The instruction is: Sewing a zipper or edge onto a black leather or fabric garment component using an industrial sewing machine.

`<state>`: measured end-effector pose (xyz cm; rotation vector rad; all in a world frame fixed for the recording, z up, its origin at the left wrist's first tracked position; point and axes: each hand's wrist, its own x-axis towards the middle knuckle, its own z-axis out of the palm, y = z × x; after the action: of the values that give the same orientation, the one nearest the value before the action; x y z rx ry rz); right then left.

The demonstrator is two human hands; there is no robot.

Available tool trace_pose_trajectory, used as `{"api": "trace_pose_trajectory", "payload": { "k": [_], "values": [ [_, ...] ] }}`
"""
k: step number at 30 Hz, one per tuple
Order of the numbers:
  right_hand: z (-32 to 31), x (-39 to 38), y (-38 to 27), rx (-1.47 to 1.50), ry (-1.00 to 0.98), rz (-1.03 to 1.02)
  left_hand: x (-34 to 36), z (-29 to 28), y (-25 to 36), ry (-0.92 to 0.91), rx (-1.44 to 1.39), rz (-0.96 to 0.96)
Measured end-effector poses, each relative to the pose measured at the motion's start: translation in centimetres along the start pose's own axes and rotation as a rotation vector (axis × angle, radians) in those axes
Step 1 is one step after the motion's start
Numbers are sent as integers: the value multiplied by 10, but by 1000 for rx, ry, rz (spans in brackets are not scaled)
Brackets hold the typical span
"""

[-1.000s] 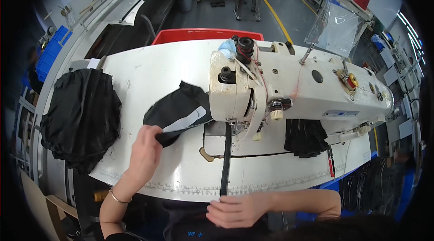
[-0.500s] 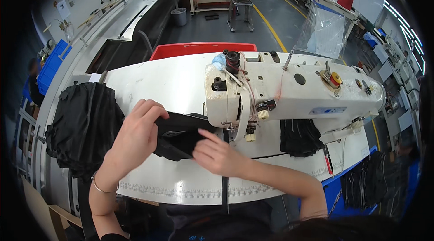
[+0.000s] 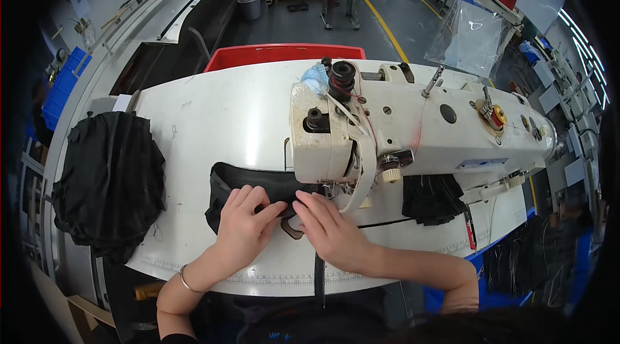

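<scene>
A black fabric piece (image 3: 226,189) lies folded beside the head of the white sewing machine (image 3: 426,131), its right end at the needle area. My left hand (image 3: 245,231) grips its near edge with fingers curled and thumb extended toward the right. My right hand (image 3: 329,234) holds the same piece just right of that, thumb and fingertips close under the machine head. A narrow black strip (image 3: 320,283) runs down from beneath my hands over the front edge of the white table (image 3: 168,86); where it starts is hidden.
A large black fabric stack (image 3: 106,182) sits left, a smaller one (image 3: 429,202) under the machine arm. A red cutter (image 3: 470,228) lies right. Beyond are a red bin (image 3: 284,53), blue crates (image 3: 61,95), a metal stool (image 3: 340,2) and a person (image 3: 42,111) at far left.
The fabric piece has been turned over, hiding its white patch, and laid along the machine head. My left hand has moved right and down; my right hand rose from the table's front to the fabric.
</scene>
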<state>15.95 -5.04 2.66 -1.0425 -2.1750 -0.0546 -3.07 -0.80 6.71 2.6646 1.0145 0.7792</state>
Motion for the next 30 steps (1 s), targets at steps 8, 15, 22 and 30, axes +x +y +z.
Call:
{"api": "trace_pose_trajectory", "payload": {
  "k": [8, 15, 22, 30],
  "values": [
    [27, 10, -6, 174, -451, 122, 11, 35, -7, -65, -103, 16],
    [-40, -31, -24, 226, -650, -277, 12, 49, -26, -63, 83, 117],
    [-35, -48, -5, 213, -453, -110, 19, 68, -14, 57, 469, 360],
    [1, -35, 53, 348, -986, 460, 11, 85, -36, -41, 22, 97]
  ]
}}
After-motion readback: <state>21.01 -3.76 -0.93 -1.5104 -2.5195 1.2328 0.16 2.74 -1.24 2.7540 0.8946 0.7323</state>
